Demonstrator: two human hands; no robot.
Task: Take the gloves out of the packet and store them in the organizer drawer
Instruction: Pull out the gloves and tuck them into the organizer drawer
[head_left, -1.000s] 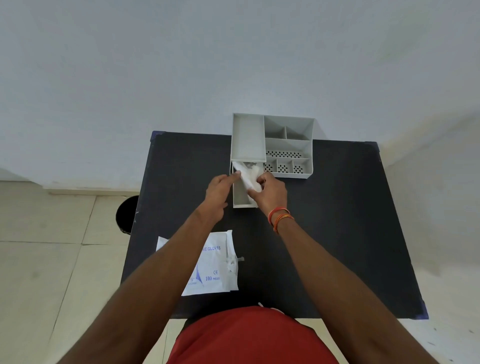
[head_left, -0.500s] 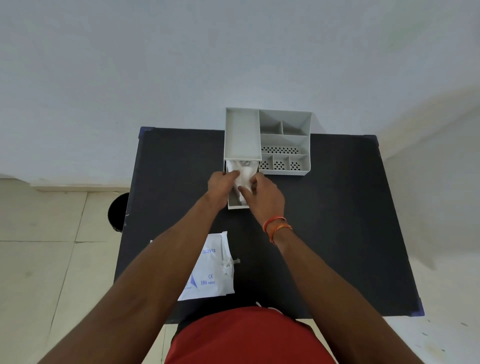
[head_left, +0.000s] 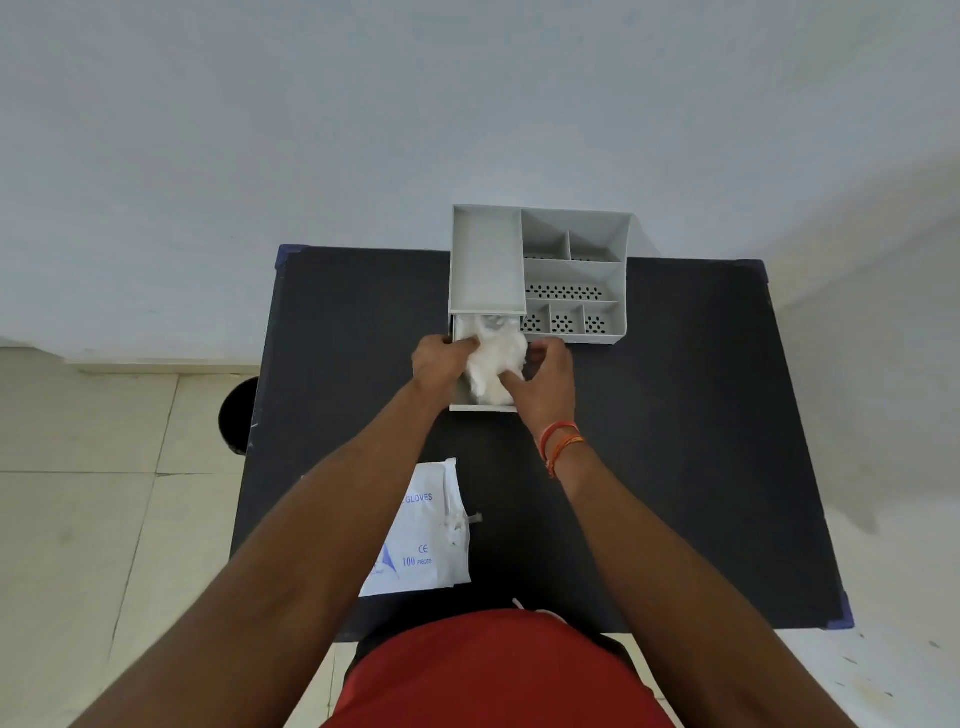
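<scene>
Head view shows us at the storing step: the gloves are out of their packet and we are packing them down into the pulled-out drawer. Going from left to right, a dark round object (head_left: 240, 415) sits on the floor at the left edge of the surface (head_left: 675, 441), partly hidden by it. Lower centre-left of the frame lies one packet (head_left: 423, 535), flat and white with blue print, well apart from the organizer; whether any gloves remain inside we cannot tell. Just above the centre, our left hand (head_left: 439, 364) rests at the left wall of the drawer (head_left: 480, 407), fingers curled loosely and pressing against the white bundle of gloves (head_left: 493, 364) rather than pinching it. The gloves sit inside the drawer as one crumpled mass, heaped above its rim; we cannot count single gloves in it. Our right hand (head_left: 545, 379), with orange bands at the wrist, is half closed at the right side of the bundle, fingertips touching it.

We judge the task close to its end. The next move calls for pushing the bundle below the drawer rim so nothing snags, then letting go and sliding the drawer back under the organizer (head_left: 571, 270).

Counted: two hands, one packet, one bundle of gloves, one drawer, one organizer with one long tray and six smaller open compartments, one surface.
</scene>
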